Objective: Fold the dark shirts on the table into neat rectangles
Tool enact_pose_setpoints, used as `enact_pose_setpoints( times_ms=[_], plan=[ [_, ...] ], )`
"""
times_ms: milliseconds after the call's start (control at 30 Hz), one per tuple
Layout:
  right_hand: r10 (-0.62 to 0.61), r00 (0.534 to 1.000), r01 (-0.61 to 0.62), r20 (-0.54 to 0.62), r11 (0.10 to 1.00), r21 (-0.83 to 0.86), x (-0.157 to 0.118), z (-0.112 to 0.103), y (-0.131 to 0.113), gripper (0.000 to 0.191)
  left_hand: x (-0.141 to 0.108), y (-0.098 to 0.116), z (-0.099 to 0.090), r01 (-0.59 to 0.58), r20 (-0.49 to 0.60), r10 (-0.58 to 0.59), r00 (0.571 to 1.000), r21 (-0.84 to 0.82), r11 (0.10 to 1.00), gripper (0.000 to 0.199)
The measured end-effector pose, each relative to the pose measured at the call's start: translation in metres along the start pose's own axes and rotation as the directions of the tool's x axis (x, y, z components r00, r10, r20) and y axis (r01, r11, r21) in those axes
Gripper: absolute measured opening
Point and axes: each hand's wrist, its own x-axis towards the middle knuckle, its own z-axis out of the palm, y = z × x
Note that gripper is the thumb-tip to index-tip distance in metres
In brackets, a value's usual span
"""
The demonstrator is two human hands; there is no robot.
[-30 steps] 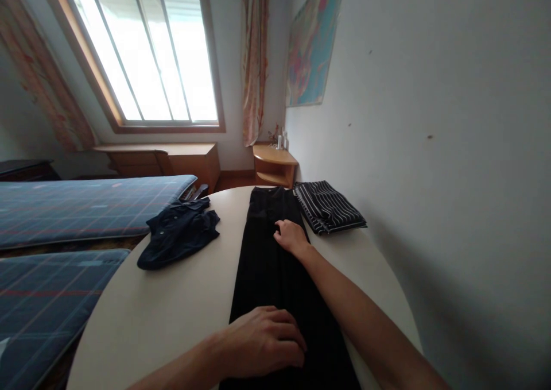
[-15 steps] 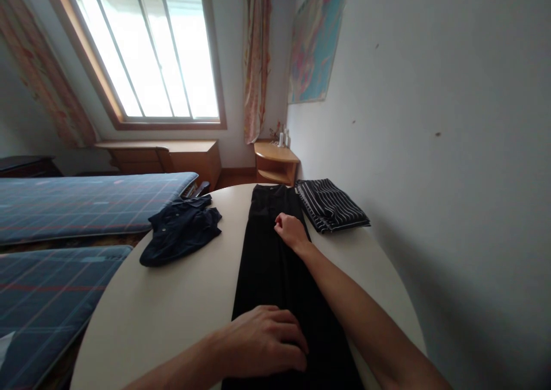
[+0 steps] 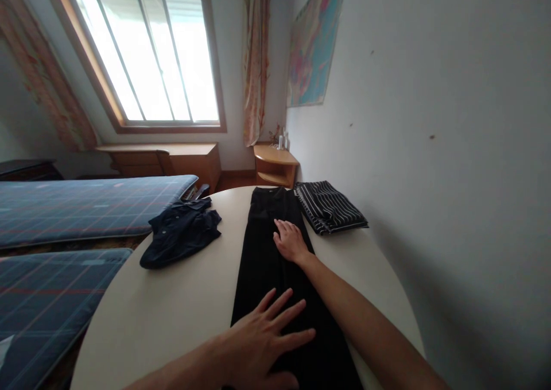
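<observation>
Black trousers (image 3: 260, 258) lie flat mid-table, long axis running near-to-far, almost straight away from the wearer. Waistband (image 3: 271, 191) at far end, by the far table edge & pointing twd the window wall; legs come back twd wearer & run out of frame at bottom.

R hand (image 3: 291, 242): palm down on upper part, fingers loosely apart, nothing gripped. L hand (image 3: 269, 338): lower down, over the legs, fingers spread wide, no cloth seen pinched; can't tell if whole palm touches.

R of waistband, just beside: folded striped cloth (image 3: 331, 206), blk w/ white lines. L side, apart from trousers: navy garment (image 3: 181, 232), crumpled, nr table edge. All on round white table (image 3: 163, 321). Beyond: plaid mattresses (image 3: 94, 209) at L, corner shelf (image 3: 275, 154), window (image 3: 146, 57), map (image 3: 316, 51) on R wall.
</observation>
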Motion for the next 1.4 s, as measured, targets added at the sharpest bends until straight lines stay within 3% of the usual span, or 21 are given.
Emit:
enact_pose_setpoints(
  times_ms=[200, 300, 367, 433, 500, 567, 633, 733, 833, 900, 967, 1100, 1133, 1267, 1400],
  plan=[
    [0.004, 0.999, -0.003, 0.041, 1.0, -0.025, -0.026, -0.005, -0.008, 0.051, 0.004, 0.017, 0.008, -0.009, 0.144, 0.031, 0.989, -0.148, 0.989, 0.059],
    [-0.01, 0.998, 0.013, 0.062, 0.999, -0.033, -0.047, -0.01, -0.014, 0.05, 0.003, 0.024, 0.0, -0.043, 0.234, 0.115, 0.965, -0.292, 0.955, 0.052],
    [-0.019, 0.997, 0.022, 0.08, 0.999, -0.036, -0.057, -0.013, -0.015, 0.05, 0.002, 0.025, -0.012, -0.095, 0.202, 0.185, 0.962, -0.386, 0.918, 0.051],
    [-0.028, 0.995, 0.031, 0.097, 0.999, -0.031, -0.059, -0.018, -0.014, 0.049, 0.002, 0.018, -0.026, -0.106, 0.076, 0.147, 0.986, -0.391, 0.914, 0.049],
    [-0.019, 0.993, 0.021, 0.12, 1.0, -0.018, -0.052, -0.023, -0.012, 0.046, 0.004, 0.001, -0.034, -0.017, -0.101, -0.011, 0.995, -0.273, 0.962, 0.044],
    [0.022, 0.99, -0.021, 0.14, 1.0, -0.008, -0.037, -0.027, -0.012, 0.043, 0.005, -0.024, -0.032, 0.157, -0.259, -0.18, 0.949, -0.105, 0.982, 0.04],
    [0.069, 0.988, -0.068, 0.139, 0.998, -0.011, -0.018, -0.028, -0.014, 0.043, 0.006, -0.048, -0.022, 0.292, -0.318, -0.286, 0.904, -0.029, 0.956, 0.042],
    [0.095, 0.99, -0.095, 0.109, 0.995, -0.008, 0.012, -0.023, -0.02, 0.043, 0.003, -0.069, -0.005, 0.32, -0.287, -0.298, 0.91, 0.03, 0.947, 0.051],
    [0.123, 0.987, -0.126, 0.104, 0.992, 0.024, 0.038, -0.015, -0.027, 0.04, 0.002, -0.073, -0.003, 0.295, -0.304, -0.267, 0.915, 0.051, 0.954, 0.048],
    [0.155, 0.98, -0.161, 0.122, 0.986, 0.039, 0.048, -0.011, -0.032, 0.04, 0.005, -0.08, -0.012, 0.31, -0.38, -0.273, 0.884, 0.038, 0.95, 0.031],
    [0.169, 0.977, -0.175, 0.13, 0.984, 0.037, 0.052, -0.009, -0.036, 0.04, 0.009, -0.097, -0.028, 0.368, -0.475, -0.317, 0.821, 0.015, 0.93, 0.018],
    [0.111, 0.991, -0.113, 0.075, 0.994, 0.01, 0.032, -0.012, -0.043, 0.038, 0.021, -0.164, -0.063, 0.552, -0.619, -0.471, 0.628, -0.072, 0.831, 0.021],
    [0.081, 0.995, -0.082, 0.063, 0.997, 0.008, 0.023, -0.015, -0.045, 0.04, 0.025, -0.184, -0.072, 0.579, -0.622, -0.507, 0.597, -0.103, 0.809, 0.022],
    [-0.097, 0.991, 0.096, 0.087, 0.995, 0.017, -0.019, -0.025, -0.053, 0.049, 0.042, -0.251, -0.098, 0.634, -0.605, -0.565, 0.561, -0.126, 0.763, 0.03],
    [-0.216, 0.954, 0.195, 0.207, 0.974, 0.119, -0.055, -0.031, -0.057, 0.058, 0.061, -0.289, -0.109, 0.676, -0.571, -0.618, 0.541, -0.142, 0.723, 0.034]
  ],
)
